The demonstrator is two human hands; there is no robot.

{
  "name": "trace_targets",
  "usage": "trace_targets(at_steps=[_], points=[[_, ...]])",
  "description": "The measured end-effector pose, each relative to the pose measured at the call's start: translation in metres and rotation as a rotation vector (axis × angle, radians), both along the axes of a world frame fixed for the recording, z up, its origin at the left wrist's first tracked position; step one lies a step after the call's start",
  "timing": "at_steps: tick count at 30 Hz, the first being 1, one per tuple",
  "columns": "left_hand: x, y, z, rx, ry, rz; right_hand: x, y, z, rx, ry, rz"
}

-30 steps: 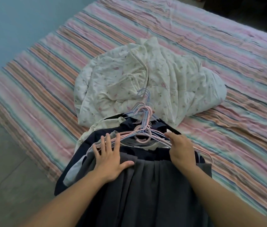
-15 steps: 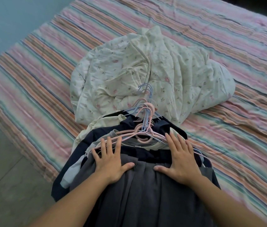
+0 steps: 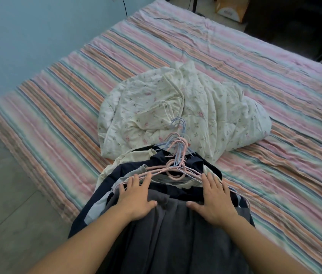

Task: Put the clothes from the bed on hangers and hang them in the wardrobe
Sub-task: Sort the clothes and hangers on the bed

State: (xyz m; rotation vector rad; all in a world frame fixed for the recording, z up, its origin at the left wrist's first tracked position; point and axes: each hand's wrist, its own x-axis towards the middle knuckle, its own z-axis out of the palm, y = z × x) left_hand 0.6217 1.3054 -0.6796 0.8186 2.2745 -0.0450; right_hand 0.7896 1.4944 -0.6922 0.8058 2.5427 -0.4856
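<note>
A stack of clothes lies on the near edge of the striped bed (image 3: 235,62), with a grey pleated garment (image 3: 168,234) on top and dark navy (image 3: 128,171) and cream (image 3: 132,158) pieces under it. Several pink and blue hangers (image 3: 177,153) stick out of the stack's far end, their hooks bunched together. My left hand (image 3: 135,198) rests flat on the grey garment at the left, fingers straight and touching a pink hanger arm. My right hand (image 3: 214,198) lies flat on the right side, fingers spread over the hanger arms.
A crumpled white floral quilt (image 3: 185,109) lies behind the stack in the middle of the bed. A blue wall (image 3: 27,36) runs along the left. Grey floor (image 3: 4,214) shows at the lower left. A cardboard box (image 3: 230,10) stands past the bed's far end.
My right hand went from curled at the hangers to lying flat on the stack. The view has since tilted up, showing more of the bed; both hands stay in place.
</note>
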Motion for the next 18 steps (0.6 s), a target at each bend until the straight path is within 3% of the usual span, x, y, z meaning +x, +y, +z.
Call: trace_targets(at_steps=[8, 18], points=[[0.009, -0.041, 0.114, 0.207, 0.054, 0.003, -0.007, -0.073, 0.125, -0.052, 0.143, 0.154], [0.025, -0.173, 0.316, 0.381, 0.252, 0.064, -0.013, -0.194, 0.318, 0.007, 0.358, 0.361]])
